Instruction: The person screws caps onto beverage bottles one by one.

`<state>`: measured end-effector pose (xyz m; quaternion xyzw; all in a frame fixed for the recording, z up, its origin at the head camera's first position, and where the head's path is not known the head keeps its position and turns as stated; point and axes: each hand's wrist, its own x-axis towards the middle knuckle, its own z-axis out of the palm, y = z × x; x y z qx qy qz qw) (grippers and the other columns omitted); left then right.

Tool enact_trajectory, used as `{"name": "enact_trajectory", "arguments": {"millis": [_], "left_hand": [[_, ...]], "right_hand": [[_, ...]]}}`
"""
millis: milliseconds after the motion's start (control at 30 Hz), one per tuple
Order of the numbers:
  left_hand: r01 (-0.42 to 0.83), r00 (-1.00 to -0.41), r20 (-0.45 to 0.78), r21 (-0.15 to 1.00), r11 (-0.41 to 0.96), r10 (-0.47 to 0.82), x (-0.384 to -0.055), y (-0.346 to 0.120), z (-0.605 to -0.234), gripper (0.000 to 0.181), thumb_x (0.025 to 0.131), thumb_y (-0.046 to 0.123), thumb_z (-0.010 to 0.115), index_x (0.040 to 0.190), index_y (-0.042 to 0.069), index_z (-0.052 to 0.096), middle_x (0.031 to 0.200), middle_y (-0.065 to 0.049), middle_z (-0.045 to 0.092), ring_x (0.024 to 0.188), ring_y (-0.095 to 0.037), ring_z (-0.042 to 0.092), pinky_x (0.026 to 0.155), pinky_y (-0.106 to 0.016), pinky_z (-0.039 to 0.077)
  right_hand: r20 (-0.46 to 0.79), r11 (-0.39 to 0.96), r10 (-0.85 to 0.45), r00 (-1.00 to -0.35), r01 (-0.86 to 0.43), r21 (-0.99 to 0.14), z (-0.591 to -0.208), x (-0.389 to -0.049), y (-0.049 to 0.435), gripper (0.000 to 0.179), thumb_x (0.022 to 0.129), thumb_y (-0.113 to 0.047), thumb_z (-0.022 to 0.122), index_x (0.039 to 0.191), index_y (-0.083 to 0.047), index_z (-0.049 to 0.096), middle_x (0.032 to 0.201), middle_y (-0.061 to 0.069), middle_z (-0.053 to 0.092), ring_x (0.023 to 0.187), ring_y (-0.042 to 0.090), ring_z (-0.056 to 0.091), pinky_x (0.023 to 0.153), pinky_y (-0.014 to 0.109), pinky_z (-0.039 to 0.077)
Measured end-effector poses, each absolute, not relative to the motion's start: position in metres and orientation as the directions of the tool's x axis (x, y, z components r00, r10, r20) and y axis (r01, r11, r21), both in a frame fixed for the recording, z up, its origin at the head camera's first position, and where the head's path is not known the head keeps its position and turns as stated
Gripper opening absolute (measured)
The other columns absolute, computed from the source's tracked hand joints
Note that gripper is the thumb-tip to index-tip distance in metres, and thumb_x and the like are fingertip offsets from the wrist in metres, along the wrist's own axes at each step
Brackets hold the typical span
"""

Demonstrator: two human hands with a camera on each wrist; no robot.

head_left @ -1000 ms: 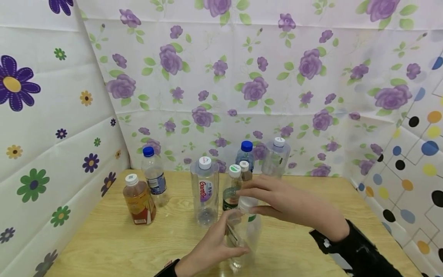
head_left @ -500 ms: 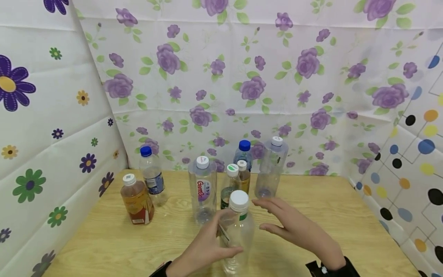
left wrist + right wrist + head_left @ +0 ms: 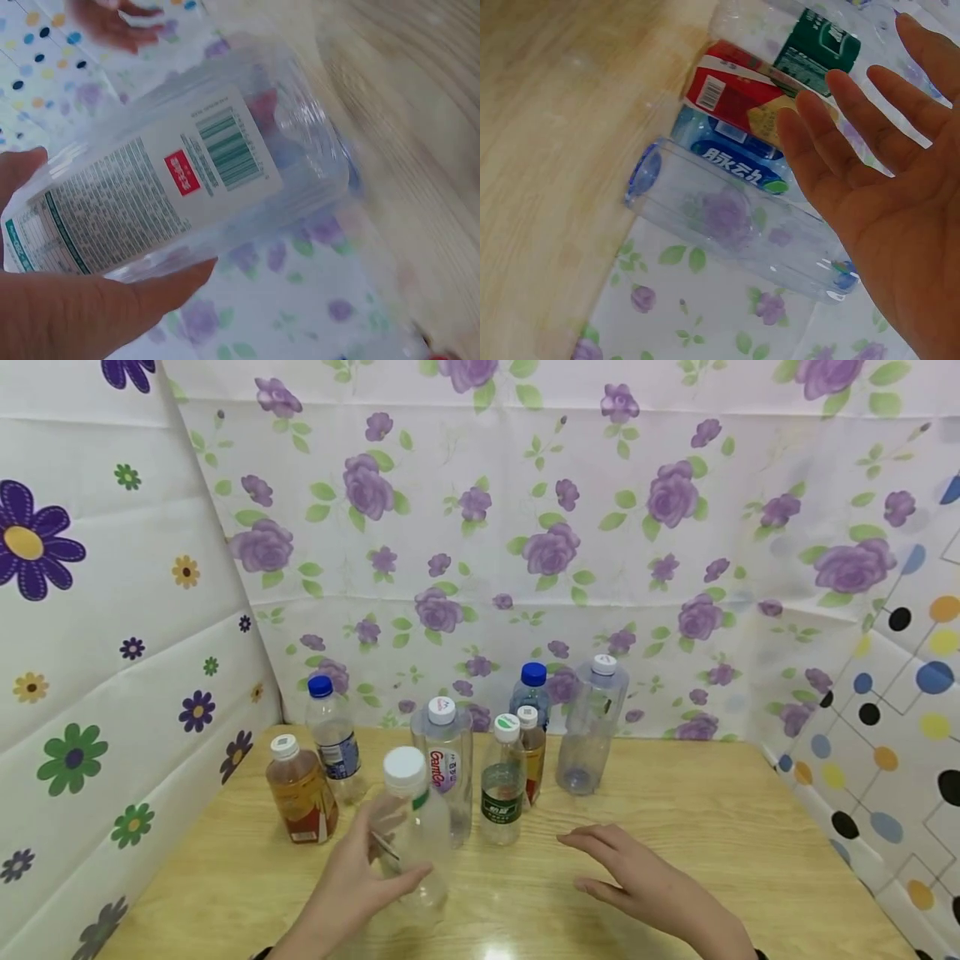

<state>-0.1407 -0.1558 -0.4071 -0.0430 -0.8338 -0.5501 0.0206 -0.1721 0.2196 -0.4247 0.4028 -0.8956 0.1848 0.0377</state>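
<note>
A clear plastic bottle (image 3: pixel 426 839) with a white cap stands near the front, left of centre. My left hand (image 3: pixel 360 868) grips it round the side, thumb in front. In the left wrist view the bottle's white label (image 3: pixel 150 187) shows a barcode and a red patch between thumb and fingers. My right hand (image 3: pixel 637 881) is over the table at the right, holding nothing. Its fingers are spread and relaxed in the right wrist view. Nearest to it is a small green-labelled bottle (image 3: pixel 501 793), some way to its left.
A tall Gamen-labelled bottle (image 3: pixel 446 777) stands just behind the held one. To the left are an orange-labelled bottle (image 3: pixel 302 802) and a blue-capped bottle (image 3: pixel 337 752). Behind the green label are a small brown bottle (image 3: pixel 533 760), a blue bottle (image 3: pixel 532 697) and a tall clear bottle (image 3: pixel 588 735).
My left hand has carried the clear bottle leftward, in front of the Gamen-labelled bottle. My right hand has come off its cap and drawn back down to the right.
</note>
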Motion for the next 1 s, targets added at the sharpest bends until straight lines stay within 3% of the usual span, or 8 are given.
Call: {"name": "enact_trajectory", "arguments": {"millis": [233,433,667,867,1000], "left_hand": [[0.103,-0.99,0.138,0.851,0.515,-0.03,-0.156,-0.185,-0.413,0.087,0.08,0.032,0.089,0.148,0.018,0.036,0.152,-0.015,0.044,0.136,-0.041,0.047,0.105,-0.058,0.048],[0.127,-0.984,0.175,0.845,0.519,-0.045,-0.177,-0.192,-0.422,0.092,0.086,0.028,0.085,0.155,0.009,0.027,0.157,-0.019,0.039,0.143,-0.042,0.038,0.114,-0.06,0.039],[0.156,-0.971,0.225,0.854,0.496,-0.083,-0.202,-0.189,-0.433,0.092,0.09,0.02,0.081,0.157,0.002,0.021,0.158,-0.024,0.033,0.143,-0.042,0.036,0.11,-0.058,0.043],[0.189,-0.962,0.258,0.859,0.475,-0.085,-0.209,-0.188,-0.439,0.096,0.09,0.016,0.08,0.158,-0.002,0.015,0.158,-0.026,0.03,0.145,-0.042,0.031,0.118,-0.059,0.033],[0.142,-0.981,0.187,0.867,0.477,-0.047,-0.206,-0.189,-0.439,0.102,0.091,0.022,0.08,0.158,-0.005,0.007,0.16,-0.032,0.021,0.149,-0.047,0.022,0.122,-0.062,0.025]], "right_hand": [[0.265,0.589,-0.729,-0.631,-0.776,-0.229,-0.436,-0.17,0.223,0.047,0.1,-0.025,0.067,0.144,-0.015,0.054,0.134,0.001,0.06,0.118,0.023,0.06,0.091,0.04,0.059],[0.276,0.593,-0.723,-0.634,-0.773,-0.224,-0.439,-0.167,0.224,0.049,0.099,-0.023,0.07,0.144,-0.016,0.054,0.134,0.002,0.06,0.118,0.023,0.06,0.09,0.04,0.06],[0.246,0.598,-0.728,-0.64,-0.768,-0.229,-0.442,-0.168,0.222,0.048,0.1,-0.022,0.068,0.145,-0.017,0.054,0.135,0.003,0.059,0.119,0.024,0.059,0.09,0.039,0.059],[0.235,0.602,-0.726,-0.646,-0.763,-0.236,-0.446,-0.167,0.222,0.047,0.102,-0.027,0.065,0.147,-0.018,0.052,0.135,0.002,0.059,0.119,0.024,0.059,0.09,0.04,0.059],[0.227,0.615,-0.716,-0.66,-0.751,-0.242,-0.447,-0.166,0.222,0.048,0.102,-0.028,0.065,0.147,-0.018,0.052,0.136,0.003,0.059,0.119,0.025,0.059,0.09,0.041,0.059]]}}
